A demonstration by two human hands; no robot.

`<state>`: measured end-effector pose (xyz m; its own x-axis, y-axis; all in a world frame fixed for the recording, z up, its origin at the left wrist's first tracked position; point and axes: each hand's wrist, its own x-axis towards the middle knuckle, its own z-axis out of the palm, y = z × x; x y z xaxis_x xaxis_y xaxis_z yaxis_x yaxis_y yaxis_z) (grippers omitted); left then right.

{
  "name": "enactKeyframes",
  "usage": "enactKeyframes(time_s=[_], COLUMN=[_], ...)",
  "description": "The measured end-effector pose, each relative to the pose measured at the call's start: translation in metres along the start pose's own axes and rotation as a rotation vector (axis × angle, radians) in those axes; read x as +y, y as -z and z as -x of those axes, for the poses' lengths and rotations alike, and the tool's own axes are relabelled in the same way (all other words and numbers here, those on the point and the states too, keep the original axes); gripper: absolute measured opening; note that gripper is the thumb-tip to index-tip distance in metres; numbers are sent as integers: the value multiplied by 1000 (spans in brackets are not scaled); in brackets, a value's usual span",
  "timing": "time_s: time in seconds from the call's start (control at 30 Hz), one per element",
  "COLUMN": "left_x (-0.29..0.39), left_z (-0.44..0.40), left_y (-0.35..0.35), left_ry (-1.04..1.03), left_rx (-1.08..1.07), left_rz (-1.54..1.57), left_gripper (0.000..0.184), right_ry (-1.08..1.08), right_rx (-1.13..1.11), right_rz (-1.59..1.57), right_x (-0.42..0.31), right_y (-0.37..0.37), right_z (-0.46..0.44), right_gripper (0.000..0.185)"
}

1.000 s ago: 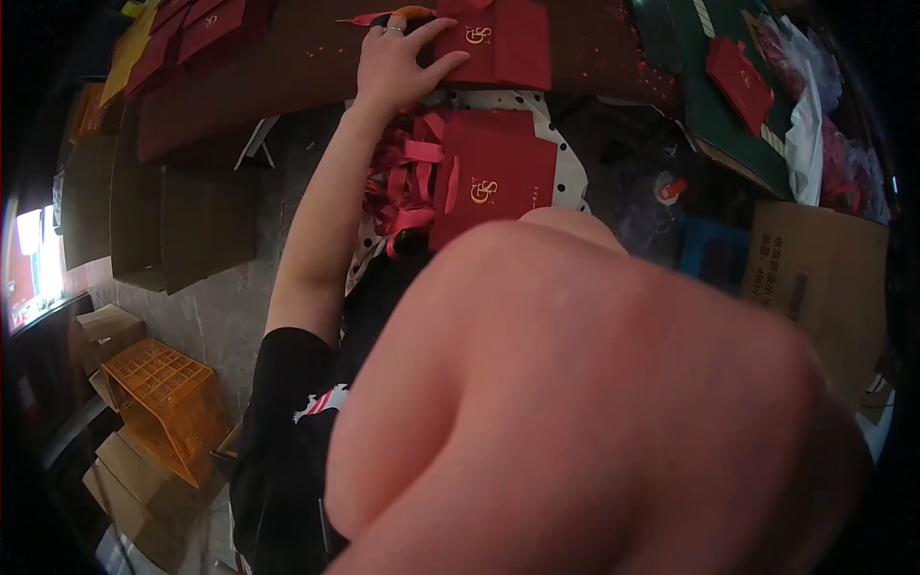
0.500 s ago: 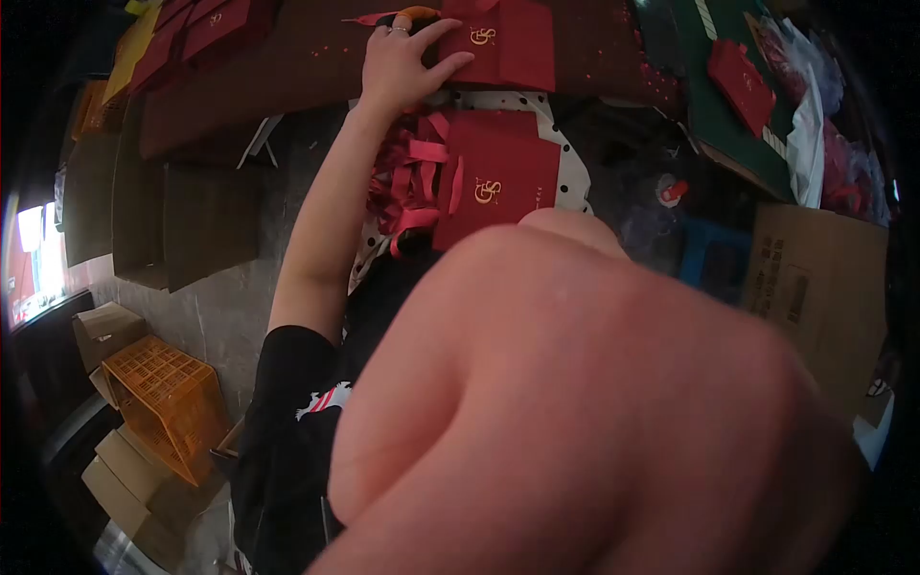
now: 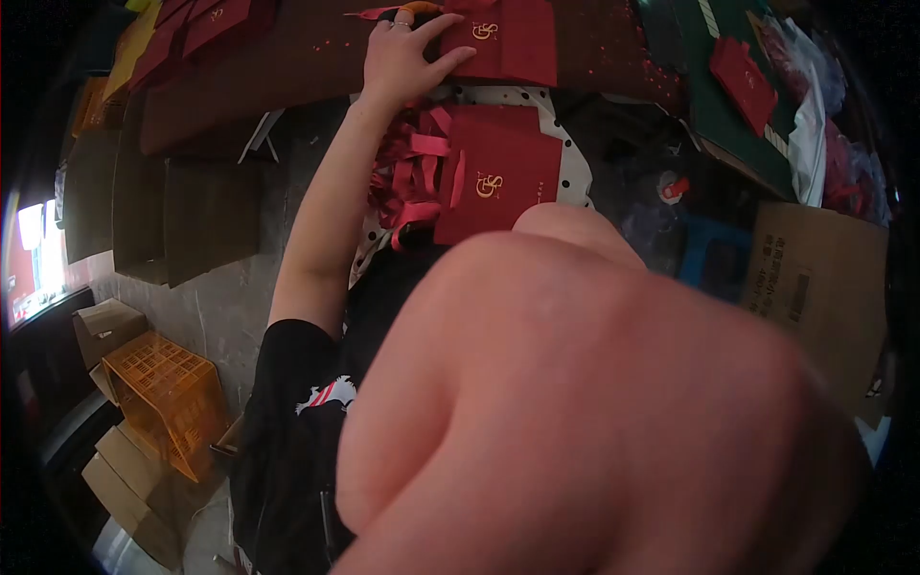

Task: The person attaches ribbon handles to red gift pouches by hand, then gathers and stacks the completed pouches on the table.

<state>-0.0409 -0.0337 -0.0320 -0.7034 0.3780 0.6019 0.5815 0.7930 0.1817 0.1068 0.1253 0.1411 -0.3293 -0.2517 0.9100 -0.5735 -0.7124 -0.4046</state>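
Note:
My left hand lies on the brown-covered table, its thumb and index finger spread over the left edge of a red bag with a gold logo. An orange handle shows just beyond its fingers; whether they touch it is unclear. My right hand looms blurred and very close to the camera, its back towards it and its fingers hidden. Below the table edge, more red bags with red ribbons rest on a white cloth with black dots.
Red boxes or bags stand at the table's far left. A red bag lies on a green surface at right, beside plastic wrapping. Cardboard boxes, an orange crate and a blue stool stand around.
The view has shifted slightly. My left hand keeps its spread pose on the red bag, and my right hand remains close to the camera with only a slight shift.

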Motion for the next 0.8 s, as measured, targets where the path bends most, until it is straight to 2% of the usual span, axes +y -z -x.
enactKeyframes(time_s=[0.17,0.23,0.33,0.47,0.53,0.57,0.63,0.73,0.8], left_x=[-13,-6,-13,-12,-11,-10,0,-11,-10], left_z=[1,-1,0,2,-1,-1,-1,1,2], left_y=[-11,-7,-9,-11,-13,-13,0,-10,-10], left_ry=[-3,-54,-37,-5,-102,-102,22,-56,-22], left_rx=[-42,72,-18,-30,118,119,-17,24,-15], left_rz=[-55,25,-48,-16,-15,-13,13,-72,-71], left_gripper=[54,54,54,54,54,54,54,54,53], right_ry=[21,28,29,43,56,58,61,66,72], right_rx=[-11,-17,-9,-20,-39,-41,-36,-39,-44], right_rz=[-22,-28,-41,-57,-65,-67,-73,-91,-101], right_x=[2,3,1,1,3,2,2,1,1], right_y=[1,2,-1,-2,1,1,-1,-3,-3], right_z=[-1,-1,-1,-4,-7,-7,-7,-8,-11], right_gripper=[59,59,59,59,59,59,59,59,59])
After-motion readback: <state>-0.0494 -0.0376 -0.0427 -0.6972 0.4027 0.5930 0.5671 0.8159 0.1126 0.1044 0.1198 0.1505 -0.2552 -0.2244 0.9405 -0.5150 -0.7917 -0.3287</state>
